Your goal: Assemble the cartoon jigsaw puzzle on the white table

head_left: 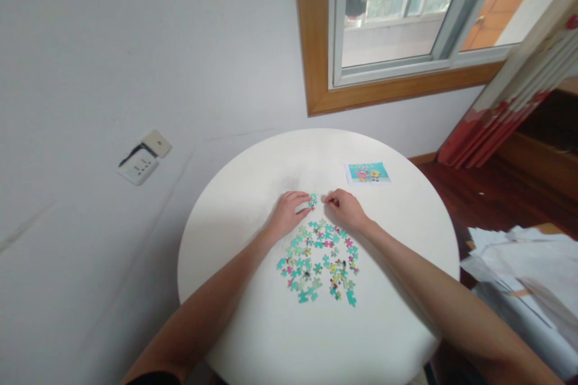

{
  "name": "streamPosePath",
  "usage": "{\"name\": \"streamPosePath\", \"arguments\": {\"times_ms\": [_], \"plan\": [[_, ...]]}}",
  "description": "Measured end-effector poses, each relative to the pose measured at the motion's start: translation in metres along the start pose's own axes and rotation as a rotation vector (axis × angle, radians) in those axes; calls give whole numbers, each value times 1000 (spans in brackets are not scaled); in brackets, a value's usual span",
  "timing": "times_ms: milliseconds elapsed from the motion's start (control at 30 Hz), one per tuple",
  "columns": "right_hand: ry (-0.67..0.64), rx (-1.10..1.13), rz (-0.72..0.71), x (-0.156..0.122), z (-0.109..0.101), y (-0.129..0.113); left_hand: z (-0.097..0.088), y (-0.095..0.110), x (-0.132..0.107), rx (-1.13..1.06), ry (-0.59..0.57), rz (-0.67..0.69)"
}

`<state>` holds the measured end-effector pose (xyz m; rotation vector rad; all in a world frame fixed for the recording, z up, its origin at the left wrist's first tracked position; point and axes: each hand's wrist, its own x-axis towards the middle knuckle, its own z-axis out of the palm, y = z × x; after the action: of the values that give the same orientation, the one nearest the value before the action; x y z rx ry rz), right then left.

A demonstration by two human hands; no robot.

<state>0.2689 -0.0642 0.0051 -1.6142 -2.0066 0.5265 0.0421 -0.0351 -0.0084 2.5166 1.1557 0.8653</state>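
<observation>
My left hand (289,212) lies on the table with its fingers and thumb curved around the left side of a few joined jigsaw puzzle pieces (313,200), mostly teal. A short gap to the right, my right hand (347,206) is closed in a pinch. Whatever its fingertips may hold is hidden or too small to make out. Closer to me, loose puzzle pieces (318,263) in teal, pale green, pink and yellow spread between my forearms. Beyond my right hand lies a picture sheet (369,174) with a pink and a yellow cartoon figure on teal.
The round white table (226,210) stands against a pale wall (158,42) with sockets (139,165) on the left. A wood-framed window (392,24) is behind it. Papers (519,258) are piled at the right, and a red and cream curtain (492,126) hangs beyond.
</observation>
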Motion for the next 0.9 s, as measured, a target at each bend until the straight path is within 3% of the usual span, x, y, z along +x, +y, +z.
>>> {"name": "streamPosePath", "arguments": {"times_ms": [900], "plan": [[-29,-28,3,-1,-2,-2,-1,1,0,-37,6,-40]]}}
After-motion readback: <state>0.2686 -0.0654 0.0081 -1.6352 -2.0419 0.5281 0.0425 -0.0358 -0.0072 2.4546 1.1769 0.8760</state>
